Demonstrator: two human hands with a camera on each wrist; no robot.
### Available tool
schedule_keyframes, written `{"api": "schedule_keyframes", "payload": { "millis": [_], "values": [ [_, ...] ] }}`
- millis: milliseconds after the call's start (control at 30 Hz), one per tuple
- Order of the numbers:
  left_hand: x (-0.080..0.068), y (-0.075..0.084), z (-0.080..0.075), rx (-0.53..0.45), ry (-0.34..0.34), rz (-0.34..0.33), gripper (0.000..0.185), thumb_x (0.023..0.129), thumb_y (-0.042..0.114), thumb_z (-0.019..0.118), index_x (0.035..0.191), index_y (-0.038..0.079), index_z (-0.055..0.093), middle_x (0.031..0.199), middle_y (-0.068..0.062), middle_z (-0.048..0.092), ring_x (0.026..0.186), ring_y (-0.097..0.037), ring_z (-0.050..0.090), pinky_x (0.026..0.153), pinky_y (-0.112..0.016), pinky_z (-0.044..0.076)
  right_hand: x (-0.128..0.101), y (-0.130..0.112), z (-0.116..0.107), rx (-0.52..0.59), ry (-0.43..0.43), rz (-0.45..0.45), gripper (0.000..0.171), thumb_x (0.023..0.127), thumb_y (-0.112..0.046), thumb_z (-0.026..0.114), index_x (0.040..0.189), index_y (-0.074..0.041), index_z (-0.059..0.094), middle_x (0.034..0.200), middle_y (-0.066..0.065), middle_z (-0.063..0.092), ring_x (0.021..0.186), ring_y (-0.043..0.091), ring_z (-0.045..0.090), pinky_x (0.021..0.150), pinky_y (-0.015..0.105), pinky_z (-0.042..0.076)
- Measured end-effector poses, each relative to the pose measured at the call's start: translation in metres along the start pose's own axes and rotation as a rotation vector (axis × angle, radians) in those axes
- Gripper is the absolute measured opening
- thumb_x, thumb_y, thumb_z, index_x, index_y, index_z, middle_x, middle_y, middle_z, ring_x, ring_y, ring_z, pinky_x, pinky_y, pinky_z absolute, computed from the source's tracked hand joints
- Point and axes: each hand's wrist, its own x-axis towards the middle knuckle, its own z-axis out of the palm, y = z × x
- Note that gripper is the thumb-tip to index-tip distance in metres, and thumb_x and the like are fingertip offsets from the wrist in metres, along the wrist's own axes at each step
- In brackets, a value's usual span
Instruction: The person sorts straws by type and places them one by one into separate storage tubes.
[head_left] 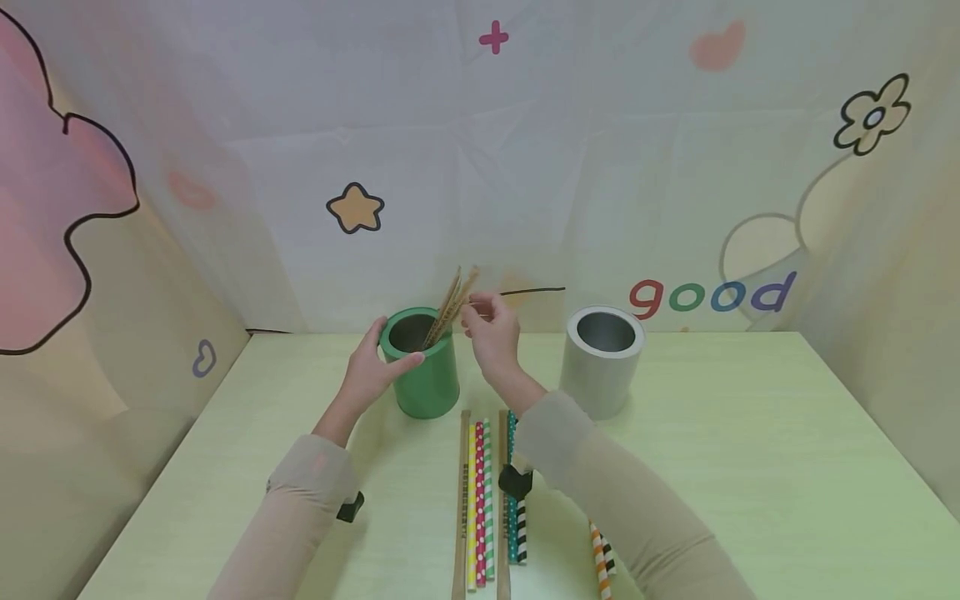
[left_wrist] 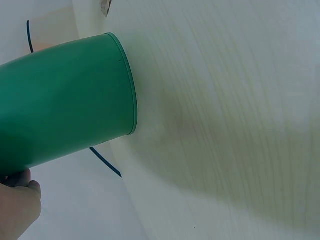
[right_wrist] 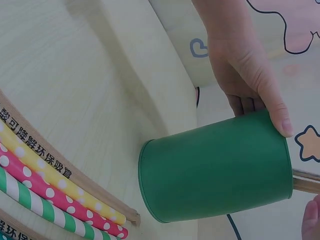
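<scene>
A green cup point(head_left: 423, 367) stands on the pale table point(head_left: 750, 433) with several brown straws point(head_left: 452, 304) leaning out of it. My left hand point(head_left: 375, 367) grips the cup's rim and side; the cup point(left_wrist: 65, 100) fills the left wrist view with a fingertip point(left_wrist: 17, 202) below it. My right hand point(head_left: 491, 329) hovers just right of the cup's mouth, fingers curled near the straw tops; whether it pinches a straw cannot be told. The right wrist view shows the cup point(right_wrist: 215, 167), my left hand point(right_wrist: 250, 75) on it and a brown straw end point(right_wrist: 305, 182).
A grey cup point(head_left: 602, 358) stands right of the green one. Wrapped and patterned straws point(head_left: 480, 500) lie in a row near the table's front, with striped ones point(head_left: 600, 558) under my right forearm. Printed fabric walls close in the back and sides.
</scene>
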Motion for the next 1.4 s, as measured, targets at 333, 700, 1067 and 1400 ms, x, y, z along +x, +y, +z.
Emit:
{"api": "schedule_keyframes", "payload": {
  "millis": [333, 700, 1067, 1400],
  "values": [
    [0.000, 0.000, 0.002, -0.002, 0.000, -0.010, 0.097, 0.072, 0.051, 0.064, 0.142, 0.012, 0.011, 0.148, -0.008, 0.017, 0.135, -0.027, 0.015, 0.106, -0.050, 0.021, 0.000, 0.006, -0.002, -0.014, -0.023, 0.032, 0.029, 0.081, -0.013, 0.061, 0.108, -0.005, 0.054, 0.088, 0.007, 0.056, 0.068, 0.009, 0.055, 0.062, 0.022, 0.051],
    [0.000, 0.000, 0.001, -0.003, 0.002, -0.010, 0.098, 0.071, 0.053, 0.064, 0.143, 0.013, 0.011, 0.148, -0.007, 0.017, 0.136, -0.027, 0.014, 0.106, -0.050, 0.021, -0.002, 0.008, -0.011, -0.014, -0.074, 0.049, 0.032, 0.081, -0.013, 0.062, 0.110, -0.003, 0.052, 0.084, 0.005, 0.055, 0.068, 0.014, 0.057, 0.061, 0.024, 0.052],
    [-0.001, 0.002, 0.000, 0.000, 0.001, -0.008, 0.096, 0.073, 0.050, 0.064, 0.143, 0.012, 0.010, 0.148, -0.007, 0.016, 0.136, -0.027, 0.013, 0.106, -0.050, 0.020, -0.017, 0.025, -0.024, -0.052, -0.099, 0.173, 0.030, 0.081, -0.010, 0.060, 0.109, -0.004, 0.052, 0.085, 0.008, 0.055, 0.069, 0.016, 0.057, 0.059, 0.024, 0.053],
    [0.000, 0.000, 0.001, -0.006, 0.001, -0.005, 0.097, 0.072, 0.052, 0.064, 0.143, 0.013, 0.010, 0.148, -0.007, 0.016, 0.136, -0.027, 0.013, 0.106, -0.051, 0.020, -0.032, 0.051, -0.034, -0.041, -0.126, 0.304, 0.031, 0.082, -0.010, 0.060, 0.110, -0.003, 0.050, 0.084, 0.007, 0.054, 0.072, 0.023, 0.058, 0.059, 0.026, 0.053]
  ]
}}
